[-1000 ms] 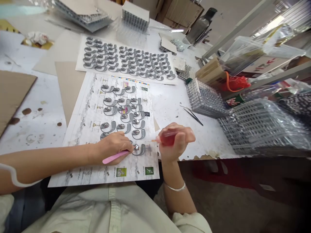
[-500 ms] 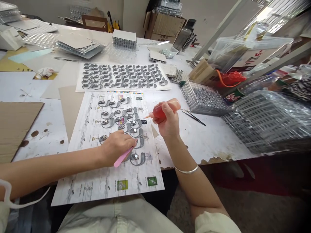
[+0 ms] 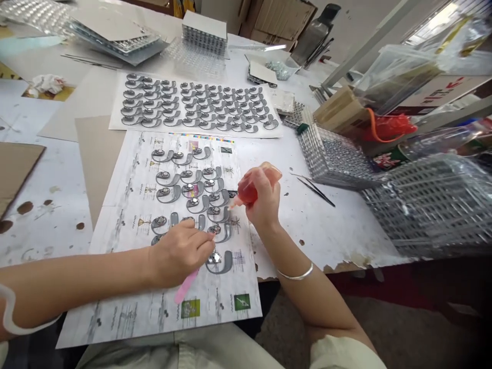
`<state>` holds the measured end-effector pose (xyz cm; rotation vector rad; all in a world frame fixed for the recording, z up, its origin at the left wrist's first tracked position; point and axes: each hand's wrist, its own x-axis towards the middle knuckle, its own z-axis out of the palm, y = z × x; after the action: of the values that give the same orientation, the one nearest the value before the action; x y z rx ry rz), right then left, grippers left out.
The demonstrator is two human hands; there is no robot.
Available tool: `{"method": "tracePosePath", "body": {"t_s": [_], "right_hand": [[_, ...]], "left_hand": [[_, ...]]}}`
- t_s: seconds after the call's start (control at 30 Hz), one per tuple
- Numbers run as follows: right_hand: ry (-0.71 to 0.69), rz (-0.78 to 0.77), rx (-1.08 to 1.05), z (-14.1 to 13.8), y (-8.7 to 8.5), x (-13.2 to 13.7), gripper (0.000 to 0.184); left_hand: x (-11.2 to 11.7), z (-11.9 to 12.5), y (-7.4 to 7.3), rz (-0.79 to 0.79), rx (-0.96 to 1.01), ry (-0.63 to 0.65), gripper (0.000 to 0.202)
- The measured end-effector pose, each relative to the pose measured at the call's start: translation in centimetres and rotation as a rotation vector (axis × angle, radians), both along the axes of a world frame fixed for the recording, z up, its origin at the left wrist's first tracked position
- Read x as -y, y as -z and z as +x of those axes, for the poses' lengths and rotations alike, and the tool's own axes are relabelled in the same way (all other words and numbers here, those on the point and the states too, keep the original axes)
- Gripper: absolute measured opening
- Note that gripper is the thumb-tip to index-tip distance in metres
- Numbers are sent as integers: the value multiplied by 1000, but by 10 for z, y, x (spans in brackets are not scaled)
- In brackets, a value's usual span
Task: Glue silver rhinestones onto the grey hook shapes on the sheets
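Note:
My left hand [image 3: 180,252] rests on a printed paper sheet [image 3: 126,307], fingers pinched round a pink tool [image 3: 186,285] whose tip is hidden under the fingers, beside a grey curved piece with a shiny stone [image 3: 218,260]. My right hand [image 3: 261,200] grips a small red squeeze bottle [image 3: 249,190], its nozzle pointing left and down toward the grey pieces [image 3: 192,197] laid in rows on the sheet. A silver bangle [image 3: 296,274] circles that wrist.
A second sheet full of grey pieces [image 3: 196,105] lies behind. Black tweezers [image 3: 315,188] lie right of the bottle. Stacked clear trays of stones [image 3: 330,159] and wrapped trays [image 3: 430,205] crowd the right. Brown cardboard [image 3: 15,166] lies left, more tray stacks [image 3: 203,31] at back.
My right hand has tipped the red bottle's nozzle down toward the pieces and come slightly closer. The left hand with the pink tool has shifted a little along the sheet.

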<state>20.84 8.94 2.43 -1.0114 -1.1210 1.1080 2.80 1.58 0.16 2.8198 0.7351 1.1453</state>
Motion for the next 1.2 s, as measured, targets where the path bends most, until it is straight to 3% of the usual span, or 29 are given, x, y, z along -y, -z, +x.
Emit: {"method": "tracePosePath", "body": {"t_s": [0.17, 0.3, 0.83, 1.03, 1.2], "right_hand": [[7, 155, 113, -1, 3, 11, 29], [72, 199, 55, 2, 4, 13, 25], [-20, 180, 259, -6, 12, 27, 26], [94, 159, 98, -1, 6, 15, 29], [124, -13, -76, 4, -10, 1, 35]], "left_hand": [[2, 1, 0, 97, -57, -5, 16], [5, 1, 2, 162, -98, -4, 12], [10, 5, 7, 238, -130, -18, 15], [13, 5, 8, 241, -143, -38, 15], [0, 1, -7, 176, -66, -63, 13]]}}
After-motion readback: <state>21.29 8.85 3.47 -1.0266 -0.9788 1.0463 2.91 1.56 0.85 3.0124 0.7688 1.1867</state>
